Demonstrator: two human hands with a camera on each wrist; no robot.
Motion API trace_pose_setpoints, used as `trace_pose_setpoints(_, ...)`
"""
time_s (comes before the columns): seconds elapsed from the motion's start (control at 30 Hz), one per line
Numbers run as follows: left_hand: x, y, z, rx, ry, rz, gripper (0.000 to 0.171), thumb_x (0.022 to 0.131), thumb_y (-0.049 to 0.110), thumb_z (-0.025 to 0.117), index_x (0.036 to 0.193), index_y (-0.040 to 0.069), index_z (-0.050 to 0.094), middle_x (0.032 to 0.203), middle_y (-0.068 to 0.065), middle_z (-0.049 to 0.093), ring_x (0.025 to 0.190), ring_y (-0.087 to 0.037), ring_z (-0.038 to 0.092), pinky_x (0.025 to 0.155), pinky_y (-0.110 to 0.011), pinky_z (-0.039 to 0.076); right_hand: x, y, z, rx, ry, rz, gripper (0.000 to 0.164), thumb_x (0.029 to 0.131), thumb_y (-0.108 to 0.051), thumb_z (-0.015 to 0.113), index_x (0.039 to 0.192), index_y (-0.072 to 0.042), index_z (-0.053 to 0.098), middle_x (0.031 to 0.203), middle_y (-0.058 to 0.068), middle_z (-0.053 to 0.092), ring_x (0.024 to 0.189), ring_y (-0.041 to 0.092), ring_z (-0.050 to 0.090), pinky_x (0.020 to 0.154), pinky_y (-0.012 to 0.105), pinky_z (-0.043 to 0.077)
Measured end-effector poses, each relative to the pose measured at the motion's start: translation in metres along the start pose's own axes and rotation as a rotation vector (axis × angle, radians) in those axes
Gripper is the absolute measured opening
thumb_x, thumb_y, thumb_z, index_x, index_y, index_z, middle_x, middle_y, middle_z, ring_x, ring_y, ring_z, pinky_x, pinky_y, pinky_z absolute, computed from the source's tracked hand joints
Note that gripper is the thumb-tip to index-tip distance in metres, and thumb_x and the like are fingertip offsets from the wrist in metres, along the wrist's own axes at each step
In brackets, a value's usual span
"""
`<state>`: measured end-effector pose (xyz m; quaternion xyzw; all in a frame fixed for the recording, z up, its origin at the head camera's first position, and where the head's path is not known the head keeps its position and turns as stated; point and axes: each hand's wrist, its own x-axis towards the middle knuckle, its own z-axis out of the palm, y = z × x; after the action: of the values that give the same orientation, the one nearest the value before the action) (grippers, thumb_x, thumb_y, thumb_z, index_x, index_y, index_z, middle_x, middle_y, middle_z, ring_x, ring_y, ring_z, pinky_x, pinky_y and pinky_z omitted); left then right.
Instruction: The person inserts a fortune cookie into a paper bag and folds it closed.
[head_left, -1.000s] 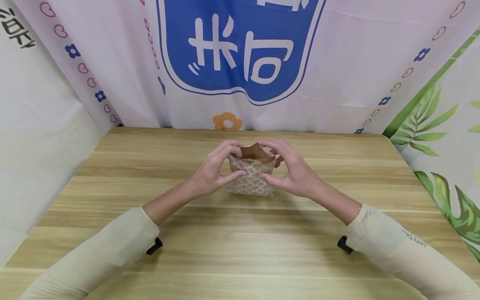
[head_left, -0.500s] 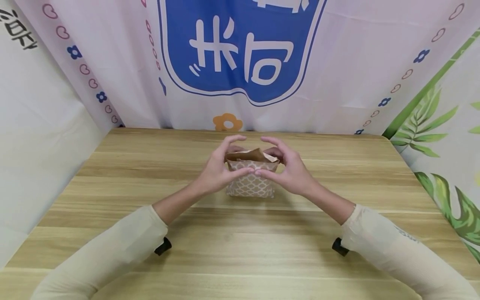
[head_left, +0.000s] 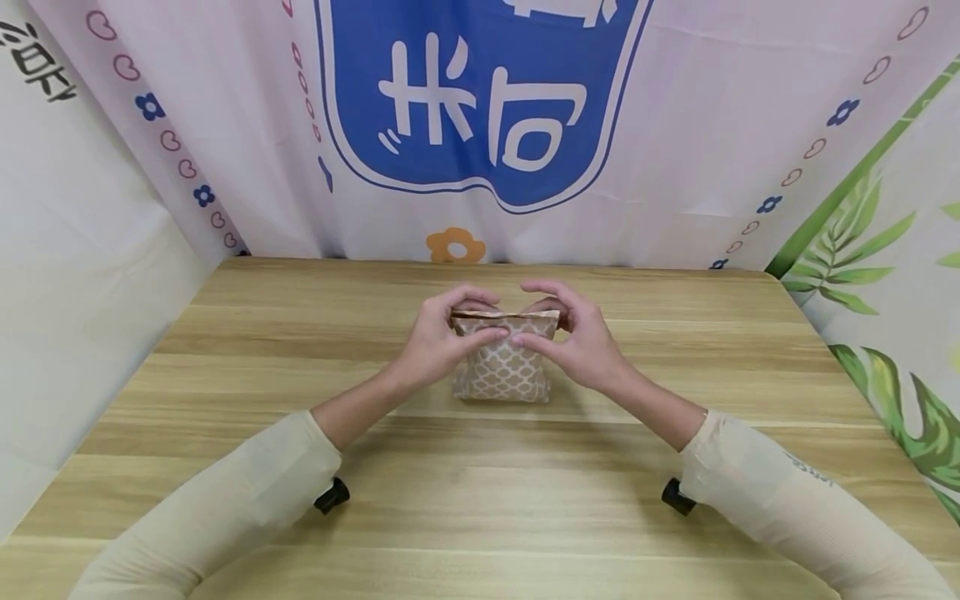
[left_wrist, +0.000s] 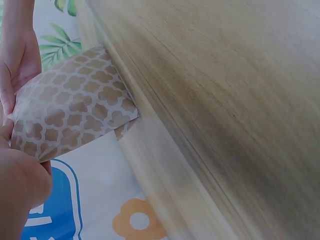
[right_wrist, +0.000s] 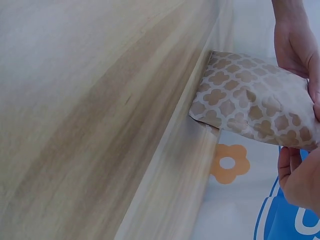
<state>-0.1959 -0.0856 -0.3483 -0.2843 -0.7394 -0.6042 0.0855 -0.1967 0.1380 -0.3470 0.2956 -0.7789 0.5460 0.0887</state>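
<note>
A small brown paper bag (head_left: 501,371) with a white lattice pattern stands upright on the table, its top edges pressed nearly together. My left hand (head_left: 442,337) pinches the left part of the top, thumb on the near side and fingers behind. On the other side, my right hand (head_left: 573,337) pinches the top edge in the same way, the thumb tips close together at the middle. In the left wrist view the bag (left_wrist: 75,102) looks puffed out below the grip. The right wrist view shows the bag (right_wrist: 250,100) with its base on the wood. Its contents are hidden.
The wooden table (head_left: 480,508) extends around the bag on all sides. Behind its far edge hangs a white curtain (head_left: 675,167) with a blue emblem. A leaf-patterned cloth (head_left: 885,250) hangs at the right, a white one (head_left: 82,292) at the left.
The bag's mouth was wide open a second ago and is now pressed nearly flat. Both hands have come closer together, thumbs moving to the middle of the near side.
</note>
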Motion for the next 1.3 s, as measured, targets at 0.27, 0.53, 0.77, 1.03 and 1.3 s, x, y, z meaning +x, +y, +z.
trace_pose_setpoints(0.27,0.0,0.0023,0.0017,-0.098,0.029,-0.084,0.032,0.082,-0.015,0.079,0.111,-0.013,0.067,0.104,-0.026,0.075,0.089,-0.011,0.075,0.08,-0.028,0.062,0.0002,-0.0013,0.0023,0.089,0.011,0.068,0.058,0.082,0.01,0.082,0.134,0.006,0.059,0.105,0.022,0.076,0.079,0.01,0.071,0.061,0.022,0.053)
trace_pose_setpoints(0.53,0.001,0.0005,0.0025,-0.172,0.044,-0.161,0.028,0.083,-0.017,0.077,0.108,-0.015,0.067,0.102,-0.029,0.074,0.086,-0.01,0.075,0.077,-0.025,0.062,0.0001,-0.004,0.0035,0.241,0.049,0.231,0.045,0.089,0.008,0.076,0.131,0.006,0.061,0.098,0.01,0.079,0.065,0.008,0.06,0.051,0.019,0.039)
trace_pose_setpoints(0.77,0.0006,-0.0006,0.0019,-0.152,0.041,-0.174,0.024,0.084,-0.015,0.076,0.106,-0.016,0.067,0.101,-0.027,0.075,0.087,-0.015,0.076,0.076,-0.024,0.062,0.001,-0.0039,0.0039,0.231,0.067,0.234,0.04,0.088,0.009,0.077,0.126,0.007,0.064,0.092,0.008,0.079,0.054,0.006,0.052,0.045,0.019,0.031)
trace_pose_setpoints(1.03,0.0013,-0.0006,0.0027,-0.176,0.036,-0.16,0.017,0.086,-0.018,0.072,0.102,-0.019,0.067,0.098,-0.03,0.074,0.084,-0.007,0.075,0.076,-0.023,0.061,0.0023,-0.0042,0.0033,0.157,0.082,0.212,0.035,0.087,0.008,0.078,0.12,0.005,0.068,0.094,0.02,0.077,0.045,0.005,0.039,0.042,0.018,0.027)
trace_pose_setpoints(1.3,0.0008,-0.0005,0.0031,-0.172,0.046,-0.162,0.016,0.086,-0.019,0.072,0.101,-0.02,0.067,0.097,-0.029,0.074,0.081,-0.005,0.074,0.075,-0.022,0.062,0.0029,0.0002,0.0019,0.133,0.059,0.138,0.034,0.087,0.009,0.078,0.119,0.007,0.068,0.094,0.023,0.077,0.049,0.006,0.046,0.045,0.019,0.03)
